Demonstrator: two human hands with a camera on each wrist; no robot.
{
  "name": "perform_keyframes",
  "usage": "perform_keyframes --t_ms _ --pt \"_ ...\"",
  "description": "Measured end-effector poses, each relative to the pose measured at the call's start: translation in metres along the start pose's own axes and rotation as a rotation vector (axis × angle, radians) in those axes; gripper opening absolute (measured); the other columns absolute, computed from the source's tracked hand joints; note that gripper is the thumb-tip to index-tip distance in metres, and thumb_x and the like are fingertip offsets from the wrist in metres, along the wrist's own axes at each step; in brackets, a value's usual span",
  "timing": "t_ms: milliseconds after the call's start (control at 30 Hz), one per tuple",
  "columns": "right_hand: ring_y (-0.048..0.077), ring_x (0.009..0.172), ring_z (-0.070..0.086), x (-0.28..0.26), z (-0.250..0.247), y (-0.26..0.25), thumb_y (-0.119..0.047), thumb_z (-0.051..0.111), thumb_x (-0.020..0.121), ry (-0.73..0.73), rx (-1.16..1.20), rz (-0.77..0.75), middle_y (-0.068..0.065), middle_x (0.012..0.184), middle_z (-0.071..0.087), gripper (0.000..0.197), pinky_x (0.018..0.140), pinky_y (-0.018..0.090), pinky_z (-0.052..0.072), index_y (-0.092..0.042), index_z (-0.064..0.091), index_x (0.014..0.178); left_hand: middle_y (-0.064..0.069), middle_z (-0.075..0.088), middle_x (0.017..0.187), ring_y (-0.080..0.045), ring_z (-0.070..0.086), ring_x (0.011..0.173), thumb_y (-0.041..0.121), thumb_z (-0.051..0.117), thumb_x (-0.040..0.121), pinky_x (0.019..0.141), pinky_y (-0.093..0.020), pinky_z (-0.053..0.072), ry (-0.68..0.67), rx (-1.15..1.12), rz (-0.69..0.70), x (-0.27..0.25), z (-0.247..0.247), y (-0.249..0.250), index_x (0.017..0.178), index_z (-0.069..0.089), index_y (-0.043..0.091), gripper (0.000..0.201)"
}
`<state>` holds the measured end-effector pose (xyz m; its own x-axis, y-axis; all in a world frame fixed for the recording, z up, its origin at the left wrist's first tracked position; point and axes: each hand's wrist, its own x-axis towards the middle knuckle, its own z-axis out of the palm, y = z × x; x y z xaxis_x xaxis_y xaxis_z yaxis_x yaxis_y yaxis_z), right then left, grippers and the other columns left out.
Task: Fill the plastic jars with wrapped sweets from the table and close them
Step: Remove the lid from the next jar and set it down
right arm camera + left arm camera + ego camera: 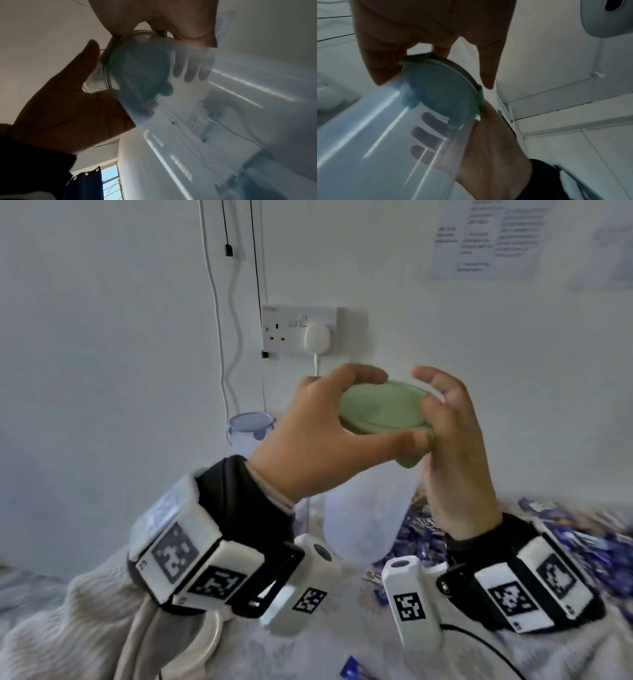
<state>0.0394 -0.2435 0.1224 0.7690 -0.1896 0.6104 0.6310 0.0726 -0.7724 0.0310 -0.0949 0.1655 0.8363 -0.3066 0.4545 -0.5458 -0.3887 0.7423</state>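
Against the wall socket (297, 330), both hands' grips clasp the green-lidded jar (383, 409).

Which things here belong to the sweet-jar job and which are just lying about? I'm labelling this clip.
Job: clear jar with green lid, held by left hand and right hand; second jar by the wall; wrapped sweets.

Lying about: wall socket, plug, hanging cables, wall papers.

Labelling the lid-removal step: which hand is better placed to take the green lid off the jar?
Left. The left hand already spans the green lid, fingers over the top and thumb under the rim. The right hand holds the jar by its side, so it steadies it.
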Motion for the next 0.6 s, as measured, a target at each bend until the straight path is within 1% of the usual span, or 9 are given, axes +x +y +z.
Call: perform_keyframes --t_ms 33,100,200,233,300,367,433,500,600 --pt "0.019 0.096 0.064 -0.009 -0.004 0.004 -0.027 0.043 0.085 0.020 -0.017 0.021 0.009 0.118 0.061 0.028 0.071 0.027 0.050 -0.031 0.056 0.109 0.002 0.057 0.116 -0.008 0.063 0.095 0.059 0.069 0.056 0.088 -0.025 0.052 -0.010 -0.056 -0.022 -0.007 0.006 -0.005 0.116 0.055 0.037 0.065" --pt "0.016 0.093 0.064 -0.027 -0.011 0.013 -0.028 0.042 0.084 0.044 -0.043 0.064 0.002 0.111 0.064 0.029 0.070 0.025 0.050 -0.030 0.057 0.109 0.002 0.061 0.113 -0.009 0.064 0.095 0.042 0.061 0.073 0.087 -0.023 0.052 -0.014 -0.202 -0.058 -0.021 0.015 -0.018 0.117 0.055 0.031 0.046" --pt "0.007 0.085 0.064 -0.052 -0.015 0.026 -0.026 0.042 0.083 0.043 -0.049 0.122 -0.011 0.096 0.066 0.030 0.068 0.020 0.049 -0.025 0.058 0.108 -0.001 0.064 0.115 -0.008 0.063 0.102 0.019 0.060 0.087 0.089 -0.020 0.050 0.003 -0.397 -0.141 -0.043 0.023 -0.044 0.117 0.056 0.024 0.030" --pt "0.005 0.084 0.063 -0.060 -0.013 0.030 -0.024 0.043 0.082 0.037 -0.051 0.132 -0.013 0.093 0.066 0.031 0.068 0.017 0.048 -0.022 0.058 0.109 -0.002 0.065 0.115 -0.009 0.063 0.103 0.018 0.062 0.086 0.090 -0.022 0.050 0.017 -0.419 -0.172 -0.051 0.024 -0.052 0.116 0.056 0.023 0.031" --pt "0.000 0.081 0.062 -0.073 -0.010 0.037 -0.021 0.044 0.080 0.024 -0.039 0.145 -0.018 0.090 0.066 0.033 0.067 0.013 0.047 -0.015 0.058 0.110 0.000 0.067 0.110 -0.011 0.064 0.102 0.027 0.067 0.074 0.090 -0.027 0.052 0.067 -0.420 -0.216 -0.068 0.022 -0.068 0.112 0.059 0.024 0.038" --pt "-0.005 0.079 0.060 -0.086 -0.002 0.044 -0.018 0.044 0.079 0.001 -0.019 0.165 -0.024 0.088 0.065 0.034 0.067 0.010 0.046 -0.011 0.057 0.110 0.001 0.070 0.104 -0.012 0.066 0.098 0.038 0.072 0.062 0.082 -0.026 0.054 0.117 -0.411 -0.235 -0.086 0.016 -0.079 0.106 0.063 0.024 0.047" --pt "-0.004 0.079 0.061 -0.098 0.008 0.050 -0.016 0.045 0.079 -0.021 -0.004 0.187 -0.024 0.088 0.065 0.033 0.067 0.011 0.047 -0.010 0.056 0.109 0.001 0.072 0.099 -0.013 0.067 0.092 0.044 0.073 0.053 0.073 -0.021 0.054 0.156 -0.421 -0.263 -0.101 0.008 -0.089 0.102 0.066 0.022 0.054" --pt "-0.002 0.079 0.061 -0.108 0.018 0.056 -0.015 0.046 0.079 -0.027 0.018 0.209 -0.023 0.089 0.066 0.032 0.067 0.012 0.047 -0.011 0.056 0.109 -0.002 0.072 0.096 -0.015 0.068 0.085 0.042 0.075 0.047 0.067 -0.021 0.054 0.195 -0.459 -0.305 -0.113 0.000 -0.099 0.098 0.067 0.018 0.057" --pt "0.001 0.083 0.064 -0.119 0.032 0.064 -0.015 0.046 0.080 -0.060 0.060 0.254 -0.021 0.093 0.067 0.032 0.069 0.013 0.048 -0.012 0.056 0.110 -0.007 0.072 0.093 -0.019 0.067 0.080 0.043 0.077 0.044 0.064 -0.023 0.055 0.211 -0.418 -0.336 -0.129 -0.011 -0.106 0.097 0.068 0.018 0.059"
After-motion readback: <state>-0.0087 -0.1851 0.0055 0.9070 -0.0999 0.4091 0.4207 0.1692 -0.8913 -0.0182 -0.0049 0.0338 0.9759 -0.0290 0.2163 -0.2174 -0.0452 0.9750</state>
